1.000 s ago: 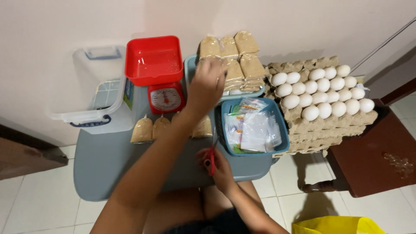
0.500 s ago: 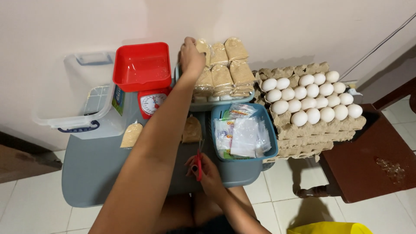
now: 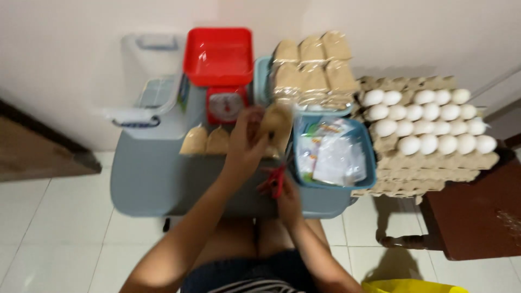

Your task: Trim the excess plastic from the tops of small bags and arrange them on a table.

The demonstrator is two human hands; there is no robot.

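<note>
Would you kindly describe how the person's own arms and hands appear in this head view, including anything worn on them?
Both forearms are bare, with no sleeves reaching them and no gloves. The left hand and right hand are bare too. The picture is motion-blurred, so a ring or bracelet cannot be ruled in or out. No watch shows on either wrist.

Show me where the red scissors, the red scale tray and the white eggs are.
red scissors [image 3: 278,179], head view, handle.
red scale tray [image 3: 218,50], head view, inner floor.
white eggs [image 3: 429,144], head view, one front-row egg.
</note>
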